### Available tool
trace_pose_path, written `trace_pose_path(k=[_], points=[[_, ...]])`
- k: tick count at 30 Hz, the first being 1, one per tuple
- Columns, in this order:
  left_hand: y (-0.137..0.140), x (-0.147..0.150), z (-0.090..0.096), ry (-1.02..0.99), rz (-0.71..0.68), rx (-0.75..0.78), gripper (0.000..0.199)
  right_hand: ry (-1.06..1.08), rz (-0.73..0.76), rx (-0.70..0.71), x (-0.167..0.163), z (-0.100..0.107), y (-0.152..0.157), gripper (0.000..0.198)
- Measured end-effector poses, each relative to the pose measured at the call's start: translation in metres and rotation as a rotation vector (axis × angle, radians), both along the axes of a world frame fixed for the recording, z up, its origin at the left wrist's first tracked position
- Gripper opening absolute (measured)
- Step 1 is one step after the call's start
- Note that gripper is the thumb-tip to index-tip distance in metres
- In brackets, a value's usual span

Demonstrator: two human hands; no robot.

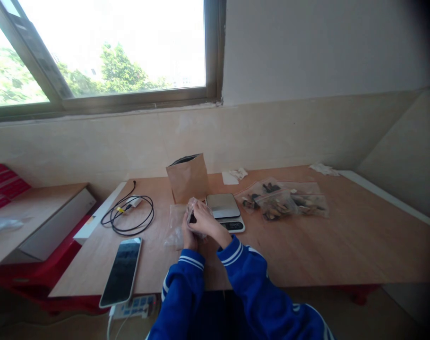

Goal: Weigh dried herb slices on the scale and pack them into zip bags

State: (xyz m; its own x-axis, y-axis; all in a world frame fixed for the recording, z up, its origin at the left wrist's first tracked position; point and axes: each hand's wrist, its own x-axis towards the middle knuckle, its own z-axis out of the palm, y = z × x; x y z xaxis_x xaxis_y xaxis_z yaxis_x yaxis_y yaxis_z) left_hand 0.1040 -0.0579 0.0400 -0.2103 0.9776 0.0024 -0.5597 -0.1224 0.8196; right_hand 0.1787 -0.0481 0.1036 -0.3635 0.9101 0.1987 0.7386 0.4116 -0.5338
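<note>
In front of me, both hands are together over the table. My left hand (pixel 189 237) is wrapped round a small clear plastic bag (pixel 191 204) with something dark inside. My right hand (pixel 207 222) bends over the same bag, its fingers closed at the bag's mouth and partly hiding it. Under and beside my hands lie flat clear plastic bags (pixel 172 233). A white kitchen scale (pixel 222 206) with a steel plate sits just right of my hands. Behind them stands a brown kraft paper pouch (pixel 189 179), its top open.
Clear zip bags (pixel 277 204) of dark dried pieces lie in a heap at the right. A coiled black cable (pixel 153 215) and a phone (pixel 122 271) are on the left, the phone near the front edge. Crumpled tissue (pixel 239 174) lies by the wall, beneath the window.
</note>
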Motion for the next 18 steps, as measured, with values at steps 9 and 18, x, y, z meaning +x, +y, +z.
trace_pose_path(k=[9,18], points=[[0.002,-0.003,-0.006,-0.006,0.055,-0.021,0.023,0.037,0.130,-0.002,0.009,-0.005,-0.005,0.046],[0.002,-0.003,-0.006,-0.018,0.082,-0.073,0.027,0.078,0.233,-0.032,0.015,-0.008,-0.004,0.048]])
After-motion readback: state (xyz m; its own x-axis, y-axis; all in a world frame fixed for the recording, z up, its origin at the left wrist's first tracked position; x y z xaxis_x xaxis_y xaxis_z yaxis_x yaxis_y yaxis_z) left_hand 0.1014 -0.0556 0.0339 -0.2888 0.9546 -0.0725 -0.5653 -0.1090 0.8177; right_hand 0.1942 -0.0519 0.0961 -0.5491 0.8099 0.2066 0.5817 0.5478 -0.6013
